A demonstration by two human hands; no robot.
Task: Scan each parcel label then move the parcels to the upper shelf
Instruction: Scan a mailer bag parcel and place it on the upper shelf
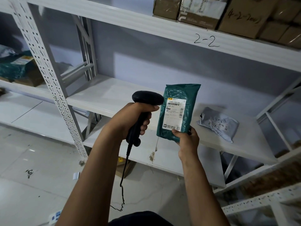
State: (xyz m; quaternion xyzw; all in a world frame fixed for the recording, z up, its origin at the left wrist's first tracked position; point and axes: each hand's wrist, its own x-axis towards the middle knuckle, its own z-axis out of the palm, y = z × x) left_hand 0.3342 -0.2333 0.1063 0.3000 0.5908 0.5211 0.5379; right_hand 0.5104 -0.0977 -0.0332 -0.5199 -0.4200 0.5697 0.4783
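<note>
White metal shelving [48,75] stands against a pale wall, over a light tiled floor [40,185].

The fingers [145,126] of the left hand [130,118] are curled round the handle of a black corded barcode scanner [147,97], with the thumb lying across the top of the grip just under the head. The scanner's head points to the right, its nose right at the left edge of the shipping label [174,113]. Its coiled cable [125,165] hangs from the butt of the handle down toward the floor.

The right hand [187,139] grips the bottom end of a green plastic parcel [180,92]: the thumb presses on the front at the lower edge of the label, and the other fingers wrap round the lower right corner and behind. The parcel is held upright in the air, in front of the middle shelf board [105,95], with its white label facing the camera.

To the right, a grey plastic parcel [218,123] lies flat on that same board, apart from the green one, with handwriting on its top face.

Above, the upper shelf [146,26] carries "2-2" handwritten on its front beam, and cardboard boxes [244,17] sit packed together on its right part. In the neighbouring bay at far left lies another green package [14,69].
</note>
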